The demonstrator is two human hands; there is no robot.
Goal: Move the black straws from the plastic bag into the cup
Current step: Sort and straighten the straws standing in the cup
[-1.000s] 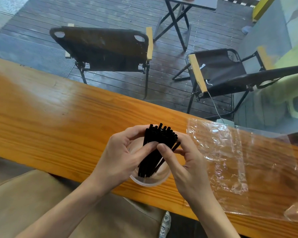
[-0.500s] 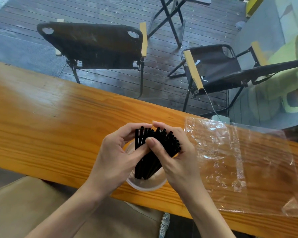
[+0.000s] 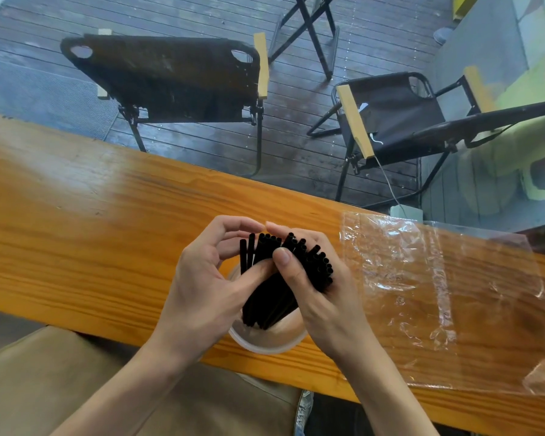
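Black straws (image 3: 266, 297) gathered as one bundle by both hands, lower ends standing inside the clear cup (image 3: 266, 343).

Left hand (image 3: 202, 291) curls around the bundle's left side, thumb pressed to its front; right hand (image 3: 324, 297) closes on the right side, thumb across the front, the two forefingers nearly meeting above the fanned tops. The cup sits near the front edge of the wooden counter (image 3: 76, 221); the flattened plastic bag (image 3: 447, 297) lies just to its right. Two folding chairs (image 3: 170, 80) stand beyond.
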